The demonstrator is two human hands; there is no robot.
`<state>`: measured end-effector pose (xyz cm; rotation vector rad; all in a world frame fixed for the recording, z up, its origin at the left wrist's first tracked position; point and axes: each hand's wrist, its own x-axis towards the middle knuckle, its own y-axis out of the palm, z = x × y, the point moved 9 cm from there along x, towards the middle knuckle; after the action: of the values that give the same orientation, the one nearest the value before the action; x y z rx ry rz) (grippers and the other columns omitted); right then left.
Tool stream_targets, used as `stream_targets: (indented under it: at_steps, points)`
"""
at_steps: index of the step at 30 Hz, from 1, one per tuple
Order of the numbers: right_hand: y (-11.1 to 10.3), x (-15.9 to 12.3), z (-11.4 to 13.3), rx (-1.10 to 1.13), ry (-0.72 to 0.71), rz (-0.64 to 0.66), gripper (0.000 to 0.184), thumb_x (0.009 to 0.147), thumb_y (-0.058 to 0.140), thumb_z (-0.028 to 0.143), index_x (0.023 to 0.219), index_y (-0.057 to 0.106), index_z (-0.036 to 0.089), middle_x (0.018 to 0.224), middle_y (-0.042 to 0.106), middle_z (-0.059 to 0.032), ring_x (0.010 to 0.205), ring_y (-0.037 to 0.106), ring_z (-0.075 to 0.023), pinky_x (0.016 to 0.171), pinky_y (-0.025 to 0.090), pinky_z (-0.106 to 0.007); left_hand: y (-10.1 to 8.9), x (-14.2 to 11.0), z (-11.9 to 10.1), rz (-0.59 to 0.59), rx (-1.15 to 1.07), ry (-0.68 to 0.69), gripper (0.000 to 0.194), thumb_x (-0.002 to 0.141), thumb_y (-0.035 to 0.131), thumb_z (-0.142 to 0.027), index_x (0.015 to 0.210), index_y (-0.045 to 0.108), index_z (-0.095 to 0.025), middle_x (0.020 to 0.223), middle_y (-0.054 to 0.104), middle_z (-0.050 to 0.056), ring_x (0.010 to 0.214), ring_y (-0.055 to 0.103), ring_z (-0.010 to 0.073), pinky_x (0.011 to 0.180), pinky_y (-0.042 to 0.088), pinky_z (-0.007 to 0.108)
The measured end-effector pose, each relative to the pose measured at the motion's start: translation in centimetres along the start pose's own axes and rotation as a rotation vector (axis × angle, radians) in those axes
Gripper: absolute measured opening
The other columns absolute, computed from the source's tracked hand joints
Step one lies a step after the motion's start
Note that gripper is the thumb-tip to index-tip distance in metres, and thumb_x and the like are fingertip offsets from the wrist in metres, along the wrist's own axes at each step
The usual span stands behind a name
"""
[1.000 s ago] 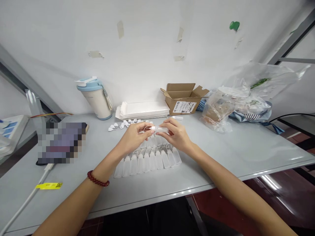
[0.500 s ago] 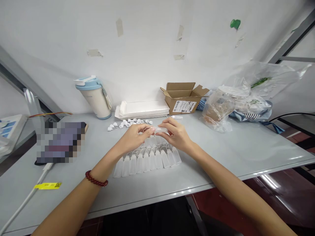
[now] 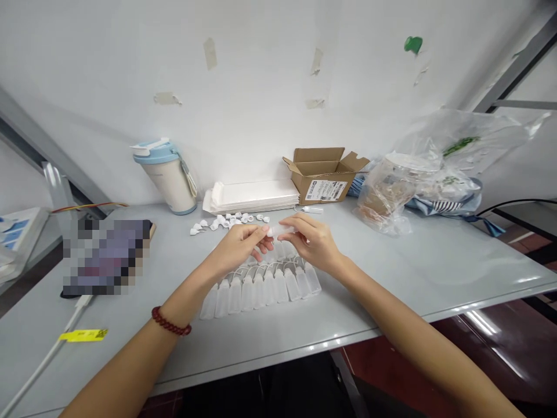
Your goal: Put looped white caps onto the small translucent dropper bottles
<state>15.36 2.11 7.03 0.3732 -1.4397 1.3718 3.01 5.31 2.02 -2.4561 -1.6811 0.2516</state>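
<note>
Over the rows of bottles, my right hand (image 3: 317,241) is closed around a small translucent plastic bottle (image 3: 282,230), which lies sideways between thumb and fingers. My left hand (image 3: 239,247) pinches the white cap (image 3: 270,231) at the bottle's left end; its lower fingers curl loosely beneath. Whether the cap is seated cannot be made out. Below both hands, several matching bottles (image 3: 259,289) with thin bent spouts lie side by side, and a second row behind them is partly hidden. Loose white caps (image 3: 226,221), some with thin needle-like tips, are scattered behind my left hand.
At the back stand a cream and blue tumbler (image 3: 167,180), a stack of white boxes (image 3: 256,195) and an open cardboard box (image 3: 326,184). Plastic bags (image 3: 391,186) sit at the right. A blurred device (image 3: 108,258) with a white cable (image 3: 43,360) lies left.
My left fingers have shifted slightly left along the bottle's end, and its lower fingers now show below. My right hand keeps its hold, nearly unmoved. A thin loop near the left fingers no longer shows.
</note>
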Motion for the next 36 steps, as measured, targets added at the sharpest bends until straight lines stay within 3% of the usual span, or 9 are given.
stream_targets:
  at_steps: [3, 7, 12, 19, 23, 27, 31, 36]
  points:
    - [-0.2, 0.1, 0.1, 0.016, -0.008, -0.021, 0.014, 0.088, 0.056, 0.022, 0.1, 0.06, 0.017, 0.086, 0.066, -0.0082, 0.068, 0.058, -0.0146, 0.058, 0.046, -0.026, 0.3, 0.0, 0.3, 0.033, -0.045, -0.025, 0.038, 0.086, 0.051, -0.047, 0.075, 0.062, -0.012, 0.071, 0.062, 0.005, 0.058, 0.056, 0.0127, 0.052, 0.048, 0.026]
    - [0.1, 0.0, -0.1, 0.042, 0.046, 0.013, 0.016, 0.091, 0.051, 0.026, 0.1, 0.061, 0.017, 0.081, 0.063, -0.0063, 0.062, 0.053, -0.013, 0.056, 0.043, -0.025, 0.2, -0.1, 0.1, -0.012, -0.026, 0.034, 0.04, 0.086, 0.051, -0.048, 0.07, 0.061, -0.013, 0.063, 0.059, 0.002, 0.052, 0.053, 0.0101, 0.053, 0.046, 0.025]
    - [0.4, -0.2, -0.7, 0.094, 0.202, 0.068, 0.022, 0.094, 0.045, 0.03, 0.094, 0.063, 0.016, 0.066, 0.055, -0.0016, 0.058, 0.047, -0.0122, 0.056, 0.039, -0.025, -0.1, -0.5, -1.2, -0.071, 0.087, 0.142, 0.037, 0.085, 0.054, -0.046, 0.068, 0.061, -0.013, 0.067, 0.061, 0.002, 0.055, 0.053, 0.0102, 0.055, 0.045, 0.024]
    - [1.2, -0.3, -2.0, 0.245, 0.37, 0.142, 0.026, 0.092, 0.047, 0.034, 0.095, 0.066, 0.016, 0.072, 0.062, -0.0024, 0.059, 0.049, -0.0112, 0.055, 0.039, -0.024, -0.7, -1.1, -2.8, -0.158, 0.153, 0.231, 0.021, 0.077, 0.064, -0.036, 0.08, 0.063, -0.016, 0.073, 0.061, 0.0, 0.066, 0.055, 0.0118, 0.063, 0.048, 0.024]
    - [1.2, -0.3, -2.1, 0.252, 0.37, 0.15, 0.024, 0.091, 0.049, 0.033, 0.098, 0.065, 0.016, 0.077, 0.064, -0.004, 0.063, 0.052, -0.0121, 0.056, 0.041, -0.024, -0.4, -0.7, -2.5, -0.073, 0.181, 0.207, 0.028, 0.081, 0.058, -0.043, 0.082, 0.066, -0.016, 0.079, 0.065, 0.002, 0.067, 0.057, 0.0129, 0.062, 0.05, 0.025]
    - [1.5, -0.4, -1.7, 0.246, 0.325, 0.17, 0.024, 0.091, 0.05, 0.032, 0.101, 0.064, 0.016, 0.078, 0.062, -0.0047, 0.066, 0.052, -0.0132, 0.059, 0.042, -0.025, 0.0, -0.6, -1.7, 0.004, 0.169, 0.134, 0.039, 0.085, 0.052, -0.048, 0.068, 0.064, -0.015, 0.068, 0.064, 0.003, 0.056, 0.056, 0.0113, 0.054, 0.049, 0.023]
    - [2.0, -0.5, -1.7, 0.278, 0.348, 0.205, 0.026, 0.093, 0.044, 0.034, 0.094, 0.062, 0.016, 0.077, 0.062, -0.0041, 0.066, 0.054, -0.0135, 0.064, 0.042, -0.026, -0.1, -0.8, -2.0, -0.039, 0.173, 0.138, 0.034, 0.082, 0.056, -0.043, 0.066, 0.062, -0.014, 0.063, 0.063, 0.002, 0.054, 0.055, 0.0103, 0.051, 0.047, 0.022]
    - [2.6, -0.9, -2.7, 0.358, 0.485, 0.263, 0.032, 0.093, 0.041, 0.041, 0.084, 0.059, 0.016, 0.072, 0.059, -0.001, 0.065, 0.052, -0.0126, 0.061, 0.039, -0.024, -0.5, -1.1, -2.6, -0.136, 0.191, 0.224, 0.018, 0.075, 0.066, -0.033, 0.074, 0.065, -0.015, 0.064, 0.061, -0.001, 0.06, 0.056, 0.0113, 0.057, 0.047, 0.022]
